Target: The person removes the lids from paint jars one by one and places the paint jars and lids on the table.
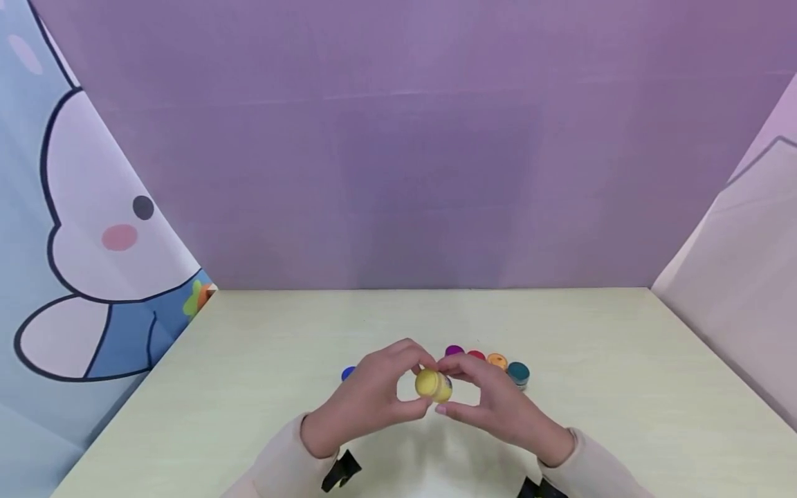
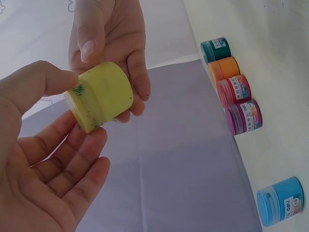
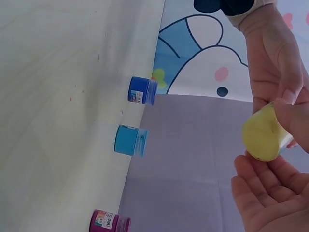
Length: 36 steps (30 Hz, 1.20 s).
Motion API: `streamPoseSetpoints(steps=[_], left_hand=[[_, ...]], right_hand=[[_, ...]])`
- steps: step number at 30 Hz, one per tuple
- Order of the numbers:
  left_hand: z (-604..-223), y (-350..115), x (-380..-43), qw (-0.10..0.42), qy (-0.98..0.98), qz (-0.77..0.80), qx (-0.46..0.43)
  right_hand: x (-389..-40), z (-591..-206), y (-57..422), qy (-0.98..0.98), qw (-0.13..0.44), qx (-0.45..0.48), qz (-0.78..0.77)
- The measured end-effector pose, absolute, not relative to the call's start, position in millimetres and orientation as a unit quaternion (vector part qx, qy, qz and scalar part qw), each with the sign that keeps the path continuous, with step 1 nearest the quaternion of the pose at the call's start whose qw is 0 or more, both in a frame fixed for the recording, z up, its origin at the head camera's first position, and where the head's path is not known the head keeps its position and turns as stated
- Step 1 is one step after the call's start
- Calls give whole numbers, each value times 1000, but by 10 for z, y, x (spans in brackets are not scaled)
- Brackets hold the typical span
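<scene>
A small yellow paint jar is held up over the table, between both hands. My left hand pinches one end of it, thumb on one side and fingers on the other, as the left wrist view shows. My right hand curves around the other side. Its fingers pass behind the jar in the left wrist view, while its thumb stands slightly off the surface. Green specks mark the ring end of the yellow jar. In the right wrist view the jar's round yellow end faces left.
Behind the hands, purple, red, orange and teal paint jars stand in a row on the table. Light blue and dark blue jars stand farther left. A lilac cloth hangs behind the table.
</scene>
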<state>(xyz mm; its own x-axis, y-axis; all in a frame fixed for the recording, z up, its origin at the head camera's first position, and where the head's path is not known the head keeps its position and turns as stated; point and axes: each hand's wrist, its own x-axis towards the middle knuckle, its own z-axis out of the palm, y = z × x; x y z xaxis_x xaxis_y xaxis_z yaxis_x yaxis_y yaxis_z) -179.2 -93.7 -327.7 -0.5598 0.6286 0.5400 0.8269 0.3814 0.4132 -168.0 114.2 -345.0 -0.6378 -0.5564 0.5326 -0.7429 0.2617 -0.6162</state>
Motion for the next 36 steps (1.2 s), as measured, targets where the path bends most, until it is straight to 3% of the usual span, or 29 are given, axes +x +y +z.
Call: streamPoseSetpoints(steps=[8, 36], left_hand=[[-3225, -940, -1794, 160, -797, -356, -461], [-3287, -898, -1789, 208, -771, -375, -471]], right_hand=[[-1590, -3222, 1058, -769, 131, 425, 459], [-1661, -3259, 1072, -761, 159, 434, 455]])
